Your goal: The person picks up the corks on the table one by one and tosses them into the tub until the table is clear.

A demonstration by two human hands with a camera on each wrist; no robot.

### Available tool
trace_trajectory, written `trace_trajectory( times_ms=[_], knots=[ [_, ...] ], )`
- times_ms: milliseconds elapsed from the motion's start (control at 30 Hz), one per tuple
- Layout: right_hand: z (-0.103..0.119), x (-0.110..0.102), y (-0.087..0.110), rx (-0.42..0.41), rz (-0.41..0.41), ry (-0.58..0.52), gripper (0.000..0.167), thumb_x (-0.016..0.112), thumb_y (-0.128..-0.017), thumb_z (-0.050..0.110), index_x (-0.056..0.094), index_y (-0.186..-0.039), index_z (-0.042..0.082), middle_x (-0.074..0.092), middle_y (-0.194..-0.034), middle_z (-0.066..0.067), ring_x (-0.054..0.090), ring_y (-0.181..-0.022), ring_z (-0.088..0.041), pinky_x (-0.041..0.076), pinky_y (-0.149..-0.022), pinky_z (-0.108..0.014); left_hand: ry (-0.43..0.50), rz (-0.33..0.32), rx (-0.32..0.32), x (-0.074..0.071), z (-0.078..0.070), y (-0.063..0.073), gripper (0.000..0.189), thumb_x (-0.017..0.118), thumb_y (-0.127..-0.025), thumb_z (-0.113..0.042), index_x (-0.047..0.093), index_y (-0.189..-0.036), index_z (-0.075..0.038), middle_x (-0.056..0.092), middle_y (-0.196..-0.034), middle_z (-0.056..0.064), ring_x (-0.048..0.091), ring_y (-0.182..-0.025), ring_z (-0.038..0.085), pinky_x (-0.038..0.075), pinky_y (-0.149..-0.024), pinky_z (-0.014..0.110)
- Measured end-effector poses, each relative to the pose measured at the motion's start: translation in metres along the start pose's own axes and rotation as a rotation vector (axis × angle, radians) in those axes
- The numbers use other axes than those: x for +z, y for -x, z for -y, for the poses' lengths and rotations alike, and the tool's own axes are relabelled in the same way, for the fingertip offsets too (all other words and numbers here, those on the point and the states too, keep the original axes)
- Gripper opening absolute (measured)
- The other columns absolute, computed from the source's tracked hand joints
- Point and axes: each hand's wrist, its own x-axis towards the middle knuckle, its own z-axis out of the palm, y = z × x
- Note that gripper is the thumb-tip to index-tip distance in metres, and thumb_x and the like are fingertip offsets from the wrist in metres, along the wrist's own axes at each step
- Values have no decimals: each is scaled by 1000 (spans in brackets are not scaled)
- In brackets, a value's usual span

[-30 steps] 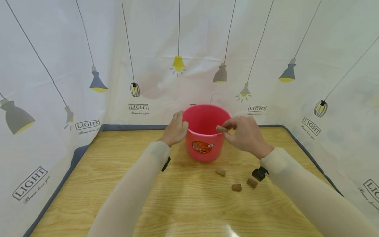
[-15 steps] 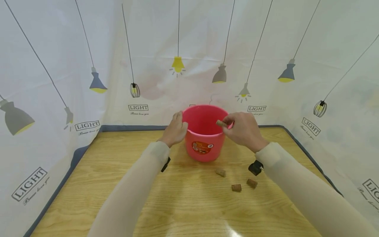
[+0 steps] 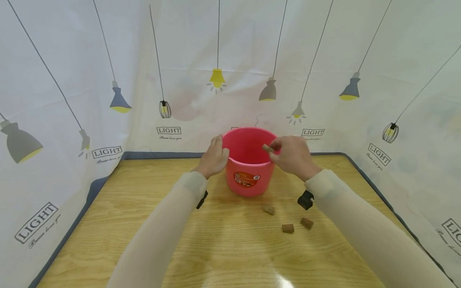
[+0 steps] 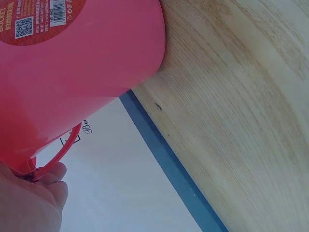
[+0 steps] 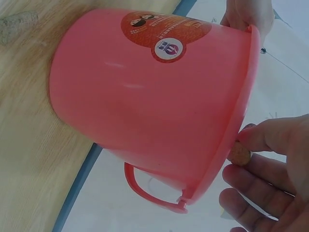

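While the left hand (image 3: 212,158) grips the rim of the pink bucket (image 3: 265,176), maybe so it can't slide or tip, the right hand (image 3: 292,156) pinches a small cork (image 3: 267,148) between thumb and fingers, with its other fingers loosely bent. A pinch is likely best because the cork is so little. It sits at that hand's fingertips, by the rim, one end pointing toward the left hand. It is short and tan, with a round, brown, speckled end. Three more corks (image 3: 287,228) lie on the table (image 3: 216,248) below the right hand, nearer the person.
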Motion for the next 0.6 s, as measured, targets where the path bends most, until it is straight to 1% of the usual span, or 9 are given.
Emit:
trace_trajectory(
  times_ms=[67,167,267,333,400,500,533,600],
  knots=[
    [1,1,-2,5,6,1,29,70,-97,35,82,-94,9,76,-84,-2,67,-80,-24,47,-83,-47,4,3,-6,0,0,0,68,24,-106,-29,2,-164,-3,6,-171,14,13,-156,28,18,-125,46],
    [3,2,-5,14,17,-1,27,71,-96,34,82,-96,9,76,-85,-2,68,-82,-24,47,-85,-49,11,10,-16,-1,-2,1,68,24,-106,-30,1,-165,-4,6,-171,13,13,-156,28,17,-125,46],
    [5,3,-7,35,37,2,26,71,-96,33,82,-98,10,77,-86,-1,68,-83,-24,45,-91,-51,16,15,-20,-1,-3,1,68,23,-107,-31,0,-165,-5,4,-172,12,12,-157,28,17,-125,46],
    [8,4,-8,56,58,1,26,72,-96,32,82,-104,9,77,-90,-2,68,-87,-25,44,-95,-53,13,16,-21,-2,-4,1,68,23,-106,-31,0,-165,-5,4,-172,11,12,-157,27,17,-125,46],
    [10,5,-9,76,75,15,30,73,-95,31,79,-113,8,77,-98,-5,68,-94,-27,40,-99,-55,11,13,-17,-2,-4,2,68,23,-106,-31,1,-165,-4,4,-172,12,12,-157,28,17,-125,46],
    [13,6,-10,101,92,31,41,74,-94,29,72,-127,5,75,-112,-10,67,-104,-30,38,-99,-55,5,11,-18,-2,-4,2,68,24,-107,-31,1,-165,-4,5,-172,12,12,-157,28,17,-125,46],
    [13,7,-9,107,93,37,44,74,-94,30,71,-130,5,75,-115,-11,66,-106,-30,38,-98,-54,5,10,-19,-2,-4,2,68,24,-107,-31,1,-165,-4,5,-172,12,12,-157,28,17,-125,46],
    [13,8,-9,107,86,48,44,74,-93,28,70,-131,4,74,-117,-13,66,-108,-31,38,-97,-54,9,10,-22,-2,-4,3,67,24,-107,-31,1,-165,-4,5,-172,12,12,-156,28,17,-125,46]
  ],
)
